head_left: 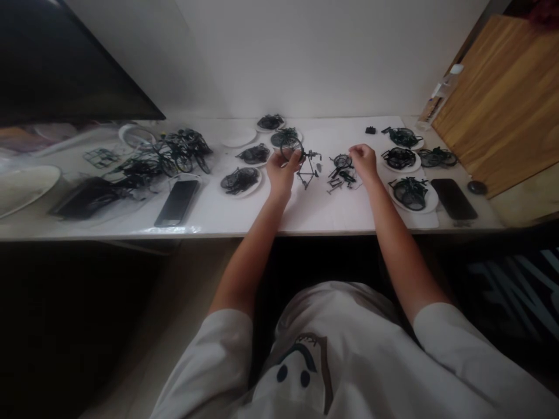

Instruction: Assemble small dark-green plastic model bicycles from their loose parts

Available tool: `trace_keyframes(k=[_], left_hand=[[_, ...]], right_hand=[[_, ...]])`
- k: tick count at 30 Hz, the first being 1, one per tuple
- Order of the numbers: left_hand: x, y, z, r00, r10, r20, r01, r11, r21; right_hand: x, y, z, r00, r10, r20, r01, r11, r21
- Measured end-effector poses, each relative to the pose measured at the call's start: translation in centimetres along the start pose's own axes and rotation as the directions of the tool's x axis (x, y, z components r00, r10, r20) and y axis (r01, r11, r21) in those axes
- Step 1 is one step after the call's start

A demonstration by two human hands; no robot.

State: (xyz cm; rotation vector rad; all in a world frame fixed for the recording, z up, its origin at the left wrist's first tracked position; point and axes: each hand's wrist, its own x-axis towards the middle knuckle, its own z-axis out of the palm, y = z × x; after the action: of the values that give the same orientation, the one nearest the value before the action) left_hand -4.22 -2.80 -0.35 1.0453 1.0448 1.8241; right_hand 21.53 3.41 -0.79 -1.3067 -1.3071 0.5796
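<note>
My left hand (pixel 280 173) is closed on a partly built miniature bicycle (pixel 308 169), holding it by its wheel above the white sheet. The thin dark frame and handlebar stick out to the right of my fingers. My right hand (pixel 364 162) has its fingertips pinched together; anything between them is too small to make out. Just left of and below those fingertips lie loose bicycle parts (pixel 343 173), among them a small wheel and a pedal-like piece. Plates of dark bicycle parts flank both hands, such as a plate (pixel 262 178) on the left and another (pixel 432 201) on the right.
Several small bicycles (pixel 187 148) crowd together at the left, beside a phone (pixel 177 202). A second phone (pixel 454 199) lies at the right, near a clear bottle (pixel 442 96) and a wooden board (pixel 515 99). A small black piece (pixel 370 130) sits farther back.
</note>
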Motion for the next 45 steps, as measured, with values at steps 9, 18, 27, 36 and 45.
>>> trace_keyframes(k=[9,18,27,36,45], left_hand=[[0.6,-0.3,-0.4,0.992,0.056,-0.113,-0.059,0.998,-0.017],[0.7,-0.4,-0.2,0.988,0.026,-0.154,-0.035,0.998,-0.056],[0.5,-0.1,-0.2,0.993,0.029,-0.118,-0.032,0.999,-0.027],[0.3,0.5,0.2,0.993,0.012,-0.118,-0.018,0.999,-0.049],[0.4,0.1,0.1,0.995,-0.017,-0.094,0.008,0.995,-0.103]], right_hand=[[-2.9,-2.0,0.5,0.924,-0.202,0.324,0.278,0.938,-0.207],[-4.9,-2.1,1.8,0.76,-0.254,0.598,0.519,0.792,-0.323],[-5.0,-2.1,2.1,0.719,-0.242,0.652,0.55,0.772,-0.319],[-5.1,-1.8,2.9,0.709,-0.306,0.635,0.627,0.684,-0.372],[-4.4,-1.5,2.8,0.755,-0.295,0.586,0.573,0.73,-0.371]])
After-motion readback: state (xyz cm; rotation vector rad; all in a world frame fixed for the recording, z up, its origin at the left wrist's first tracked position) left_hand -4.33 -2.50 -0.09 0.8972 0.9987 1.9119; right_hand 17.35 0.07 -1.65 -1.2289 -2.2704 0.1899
